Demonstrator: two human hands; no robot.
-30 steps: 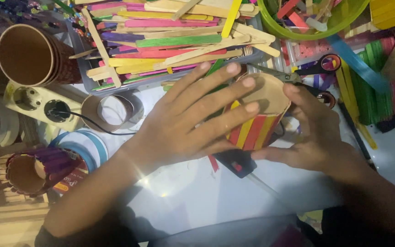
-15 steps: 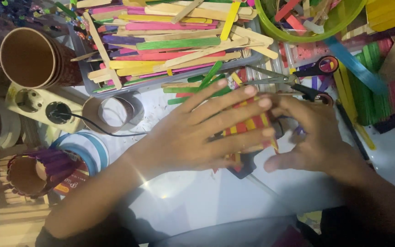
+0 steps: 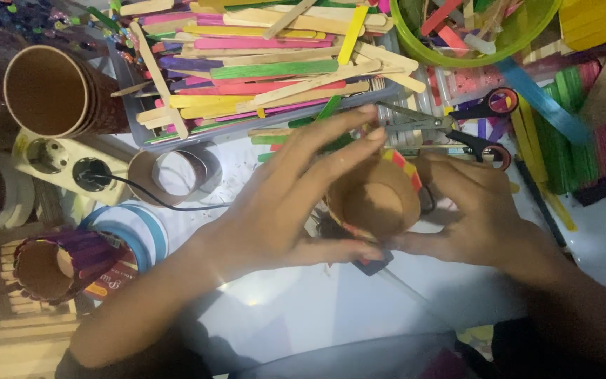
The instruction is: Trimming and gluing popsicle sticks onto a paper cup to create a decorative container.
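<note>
Fingers of the left hand [image 3: 285,210] fan out over the far-left side of a brown paper cup [image 3: 373,200] with coloured sticks on its wall, thumb pinching beneath, while the right hand [image 3: 478,214] curls against its right side, near the scissors [image 3: 457,126].

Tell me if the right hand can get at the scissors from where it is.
Probably yes. The scissors lie uncovered just beyond the right hand, nothing between. But that hand and the left hand both hold the stick-covered cup, so it must let go first.
</note>
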